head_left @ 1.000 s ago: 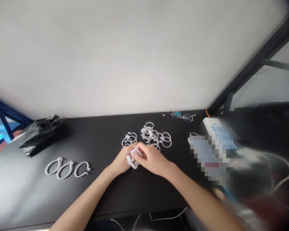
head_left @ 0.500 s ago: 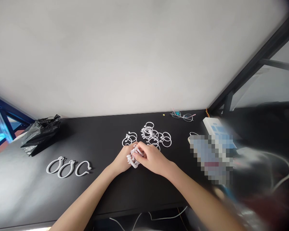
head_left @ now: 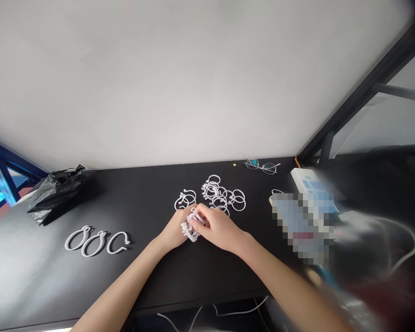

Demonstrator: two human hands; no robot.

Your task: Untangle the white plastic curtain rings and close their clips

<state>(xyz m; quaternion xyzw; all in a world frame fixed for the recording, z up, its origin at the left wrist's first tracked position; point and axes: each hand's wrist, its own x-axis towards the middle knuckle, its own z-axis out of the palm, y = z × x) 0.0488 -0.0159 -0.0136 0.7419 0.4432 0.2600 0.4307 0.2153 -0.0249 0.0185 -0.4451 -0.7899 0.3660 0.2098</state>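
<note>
Close together over the middle of the black table, both my hands are on a bunch of white plastic curtain rings (head_left: 192, 237). My left hand (head_left: 174, 230) is closed round the bunch from the left, its fingers mostly hidden behind it. From the right, my right hand (head_left: 219, 227) pinches the bunch with thumb and forefinger. Just beyond my hands lies a pile of thin white rings (head_left: 219, 193), with a smaller group of rings (head_left: 188, 196) to its left. Three larger white rings (head_left: 94, 244) rest on the left; the rightmost has a gap in it.
A crumpled black plastic bag (head_left: 57, 191) is at the back left of the table (head_left: 134, 191). Eyeglasses (head_left: 263, 166) lie by the wall. On the right are a white box (head_left: 311, 184), a blurred-out object (head_left: 299, 226) and clear plastic wrapping. Cables hang below the front edge.
Both hands stay on the bunch of rings, with hardly any visible movement. The whole view has shifted very slightly.
</note>
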